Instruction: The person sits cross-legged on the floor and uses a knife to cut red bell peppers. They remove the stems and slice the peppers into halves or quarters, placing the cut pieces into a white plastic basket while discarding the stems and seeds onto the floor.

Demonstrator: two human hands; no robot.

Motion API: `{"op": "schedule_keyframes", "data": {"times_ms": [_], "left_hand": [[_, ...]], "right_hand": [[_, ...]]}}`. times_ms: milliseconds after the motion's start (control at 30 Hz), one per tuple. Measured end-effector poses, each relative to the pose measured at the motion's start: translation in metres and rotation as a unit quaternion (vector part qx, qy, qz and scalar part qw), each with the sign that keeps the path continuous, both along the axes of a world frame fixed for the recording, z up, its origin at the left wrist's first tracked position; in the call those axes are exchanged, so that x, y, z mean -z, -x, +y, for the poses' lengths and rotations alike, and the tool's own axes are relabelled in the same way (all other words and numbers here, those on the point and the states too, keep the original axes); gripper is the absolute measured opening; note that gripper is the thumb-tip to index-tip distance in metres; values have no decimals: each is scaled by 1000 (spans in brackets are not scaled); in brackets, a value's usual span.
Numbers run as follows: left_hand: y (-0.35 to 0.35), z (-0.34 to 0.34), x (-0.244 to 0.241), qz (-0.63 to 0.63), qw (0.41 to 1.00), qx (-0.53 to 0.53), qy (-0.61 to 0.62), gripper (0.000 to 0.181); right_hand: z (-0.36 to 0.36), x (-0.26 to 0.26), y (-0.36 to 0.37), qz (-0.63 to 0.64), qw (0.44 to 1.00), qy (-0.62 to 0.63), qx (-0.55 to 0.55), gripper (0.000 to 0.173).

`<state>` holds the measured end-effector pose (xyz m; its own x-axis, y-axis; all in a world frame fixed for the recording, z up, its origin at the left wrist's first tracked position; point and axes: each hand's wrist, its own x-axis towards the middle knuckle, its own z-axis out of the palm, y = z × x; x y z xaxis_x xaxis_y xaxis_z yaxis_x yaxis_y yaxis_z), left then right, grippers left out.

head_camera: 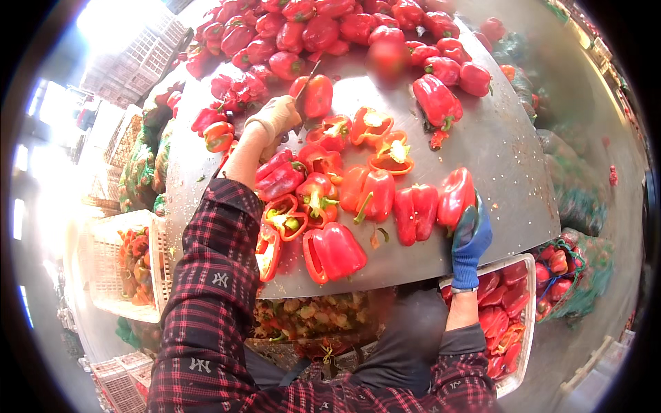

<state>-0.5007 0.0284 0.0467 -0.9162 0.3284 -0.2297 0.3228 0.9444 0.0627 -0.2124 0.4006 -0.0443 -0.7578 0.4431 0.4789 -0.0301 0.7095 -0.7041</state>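
My left hand (276, 117), in a pale glove, is closed around a knife (309, 77) whose blade points up and away, beside a whole red bell pepper (318, 96). At the table's near right edge, my right hand (472, 235), in a blue coated glove, holds a red pepper piece (456, 199). Between the hands lie several cut red peppers, among them an opened half with its core (391, 153) and a large piece (334, 253) near the front edge. Another red pepper piece (416, 212) lies just left of the right hand.
Whole red peppers (320, 33) are heaped at the metal table's (501, 170) far side. A white crate (528, 310) of pepper pieces stands at the lower right, by a green net bag (586, 279). Another crate (121, 304) stands left. Cores and trimmings (310, 315) lie below the front edge.
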Motion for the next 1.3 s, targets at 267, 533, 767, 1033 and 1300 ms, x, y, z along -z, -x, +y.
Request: {"op": "schedule_keyframes", "data": {"times_ms": [267,533,767,1033,1300], "left_hand": [[48,-11,24,-115,993,-16,8,7],[20,21,8,-116,989,-32,91,6],[-24,21,7,92,992,-30,75,28],[-31,-30,31,76,945,-212,-237,22],[-155,-95,-8,-11,854,-93,-512,29]], "right_hand": [[-3,8,-2,16,1000,19,-11,50],[-3,10,-3,-1,1000,7,17,46],[-10,16,2,4,1000,-21,-4,46],[-1,13,-3,16,1000,0,-15,44],[31,26,-4,-72,994,81,-17,56]]}}
